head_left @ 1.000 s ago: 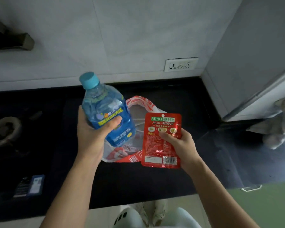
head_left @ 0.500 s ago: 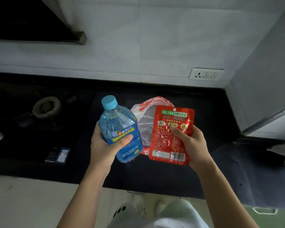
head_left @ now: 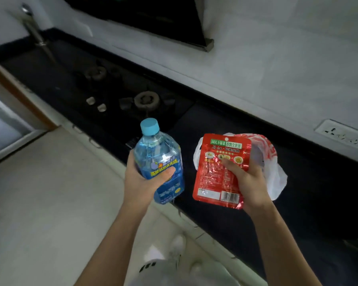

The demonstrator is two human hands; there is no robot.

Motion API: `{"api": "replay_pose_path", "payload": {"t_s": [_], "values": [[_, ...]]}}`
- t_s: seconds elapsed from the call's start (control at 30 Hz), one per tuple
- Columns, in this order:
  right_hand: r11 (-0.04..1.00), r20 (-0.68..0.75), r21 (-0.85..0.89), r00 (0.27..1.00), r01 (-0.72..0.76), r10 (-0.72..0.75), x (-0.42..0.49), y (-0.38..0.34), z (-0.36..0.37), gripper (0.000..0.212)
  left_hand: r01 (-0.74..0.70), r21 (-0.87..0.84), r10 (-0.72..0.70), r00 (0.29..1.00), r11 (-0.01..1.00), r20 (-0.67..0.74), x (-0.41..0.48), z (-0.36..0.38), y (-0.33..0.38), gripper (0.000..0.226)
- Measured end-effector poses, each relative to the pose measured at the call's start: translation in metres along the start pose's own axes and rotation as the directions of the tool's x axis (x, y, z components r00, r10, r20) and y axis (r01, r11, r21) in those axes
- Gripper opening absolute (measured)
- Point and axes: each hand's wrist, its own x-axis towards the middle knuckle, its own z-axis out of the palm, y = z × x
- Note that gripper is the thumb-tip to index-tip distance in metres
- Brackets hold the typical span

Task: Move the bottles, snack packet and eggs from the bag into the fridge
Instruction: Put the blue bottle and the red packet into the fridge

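My left hand [head_left: 142,182] grips a clear blue bottle [head_left: 159,159] with a light blue cap, held upright in front of me. My right hand [head_left: 249,182] holds a red snack packet [head_left: 217,178] by its right side, thumb across its front. Behind the packet a white and red plastic bag [head_left: 275,174] lies on the black counter [head_left: 308,193]. The fridge and the eggs are out of sight.
A gas hob with two burners [head_left: 146,99] is set into the counter to the left. A dark range hood [head_left: 145,15] hangs above. A wall socket [head_left: 339,134] sits at the right. Pale floor [head_left: 39,203] spreads left, with a doorway at the far left. My shoes show below.
My view has swung to the left: the hob and floor now fill the frame, and the grey fridge side at the right has gone. Both hands keep their hold, now further apart.
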Motion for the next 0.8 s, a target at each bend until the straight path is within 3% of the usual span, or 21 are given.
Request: {"api": "replay_pose_path", "payload": {"t_s": [0.17, 0.3, 0.57, 0.8], "values": [[0.996, 0.205, -0.067, 0.976, -0.056, 0.069, -0.018, 0.016, 0.036, 0.028, -0.024, -0.001, 0.023, 0.973, 1.000, -0.229, -0.054, -0.046, 0.002, 0.084], [0.987, 0.361, -0.140, 0.924, -0.080, 0.126, -0.033, 0.029, 0.075, 0.021, -0.050, 0.033, 0.059, 0.922, 0.998, -0.382, -0.103, -0.082, 0.008, 0.074], [0.958, 0.638, -0.287, 0.742, -0.022, 0.208, -0.073, 0.043, 0.166, 0.018, -0.087, 0.082, 0.120, 0.722, 0.993, -0.681, -0.182, -0.148, 0.022, 0.077], [0.921, 0.722, -0.390, 0.617, -0.013, 0.314, -0.105, 0.074, 0.231, 0.019, -0.071, 0.112, 0.133, 0.543, 0.991, -0.829, -0.236, -0.195, 0.029, 0.076]]}}
